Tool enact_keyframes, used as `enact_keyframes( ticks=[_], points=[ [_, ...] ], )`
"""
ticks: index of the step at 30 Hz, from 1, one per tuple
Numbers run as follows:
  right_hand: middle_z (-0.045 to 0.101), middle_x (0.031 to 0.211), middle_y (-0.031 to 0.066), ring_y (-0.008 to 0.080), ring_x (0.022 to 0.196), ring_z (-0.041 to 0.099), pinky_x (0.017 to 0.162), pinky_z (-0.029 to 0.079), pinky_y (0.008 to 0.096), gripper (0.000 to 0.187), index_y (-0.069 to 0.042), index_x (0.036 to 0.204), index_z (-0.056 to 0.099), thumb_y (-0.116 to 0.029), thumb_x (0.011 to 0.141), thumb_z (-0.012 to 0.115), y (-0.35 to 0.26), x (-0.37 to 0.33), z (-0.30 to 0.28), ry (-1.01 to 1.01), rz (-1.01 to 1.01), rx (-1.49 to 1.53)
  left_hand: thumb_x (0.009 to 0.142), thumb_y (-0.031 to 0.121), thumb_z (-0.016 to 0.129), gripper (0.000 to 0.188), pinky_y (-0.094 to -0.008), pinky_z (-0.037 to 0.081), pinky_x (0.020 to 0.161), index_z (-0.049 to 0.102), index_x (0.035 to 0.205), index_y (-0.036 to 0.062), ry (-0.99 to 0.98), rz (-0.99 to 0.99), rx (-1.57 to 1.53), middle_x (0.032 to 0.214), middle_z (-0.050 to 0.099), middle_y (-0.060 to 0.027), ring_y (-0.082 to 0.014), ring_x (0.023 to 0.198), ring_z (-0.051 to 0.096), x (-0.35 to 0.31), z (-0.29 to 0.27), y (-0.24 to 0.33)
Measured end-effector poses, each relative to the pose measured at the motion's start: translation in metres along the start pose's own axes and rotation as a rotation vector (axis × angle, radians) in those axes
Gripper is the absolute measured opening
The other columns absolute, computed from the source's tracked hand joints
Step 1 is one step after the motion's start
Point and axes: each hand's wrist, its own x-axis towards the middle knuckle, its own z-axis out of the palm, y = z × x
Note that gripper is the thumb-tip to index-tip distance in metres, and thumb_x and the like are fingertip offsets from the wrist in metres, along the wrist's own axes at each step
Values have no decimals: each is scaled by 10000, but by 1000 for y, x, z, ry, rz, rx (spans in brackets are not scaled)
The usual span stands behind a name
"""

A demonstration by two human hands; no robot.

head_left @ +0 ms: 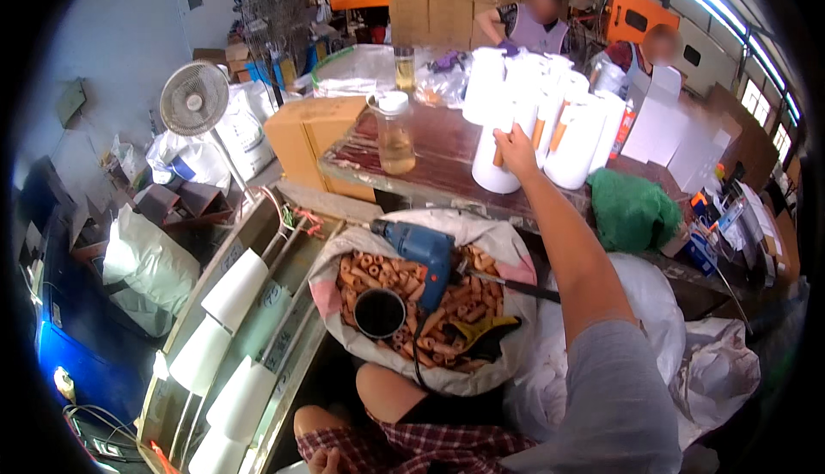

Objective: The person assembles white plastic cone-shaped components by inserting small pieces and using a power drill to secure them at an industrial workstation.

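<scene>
My right hand (514, 149), arm stretched forward, is closed around the brown handle (498, 158) of a white jug (496, 175) standing at the table's near edge. More white jugs (567, 163) with brown handles are grouped beside and behind it. At the lower edge, my left hand (325, 461) is low by my lap, partly cut off; its visible fingers look curled, and what they hold, if anything, is hidden. Between my knees and the table, an open sack (331, 319) holds many loose brown handles (468, 306). On them lie a blue power drill (423, 250) and a black cup (380, 312).
A yellow-and-black object (490, 335) lies in the sack. Left of it, a wooden rack (296, 349) carries several white tapered jug bodies (236, 289). A bottle (395, 134) stands on the table (438, 160), near a green mesh bag (634, 207). Two people work beyond. A fan (195, 98) stands left.
</scene>
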Motion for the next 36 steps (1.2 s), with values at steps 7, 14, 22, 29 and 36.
enact_keyframes(
  ticks=[7,14,22,29,36],
  points=[
    [657,869,186,276,834,641,740,476,348,414,41,933,523,-363,863,581,14,9,-8,-110,44,-174,914,110,556,158,-196,341,537,552,757,91,-16,-46,122,696,472,74,-44,632,414,5,-1,1],
    [684,813,144,304,744,652,708,482,367,407,-3,843,552,-409,849,579,-14,-38,-45,-6,19,-338,922,143,556,165,-200,331,529,553,764,98,-36,6,115,688,455,71,-38,624,392,13,-10,-7],
    [665,849,144,154,816,636,720,481,268,278,40,902,530,-222,881,619,36,3,-53,13,65,-14,925,155,552,161,-185,364,545,564,784,78,-42,-21,75,706,484,62,-45,640,436,16,-16,-6],
    [634,919,223,344,902,611,820,457,392,522,45,997,549,-427,790,631,65,31,-46,-10,121,-269,915,191,565,144,-253,448,567,567,944,50,288,43,-158,747,571,-51,-139,640,527,-1,-75,4],
    [598,781,55,276,779,598,732,473,383,393,-69,1189,526,-316,883,530,89,-39,-75,-29,434,185,935,220,528,210,-217,391,440,453,801,76,1026,212,7,633,443,-2,-85,539,490,-66,-252,-88]
  ],
)
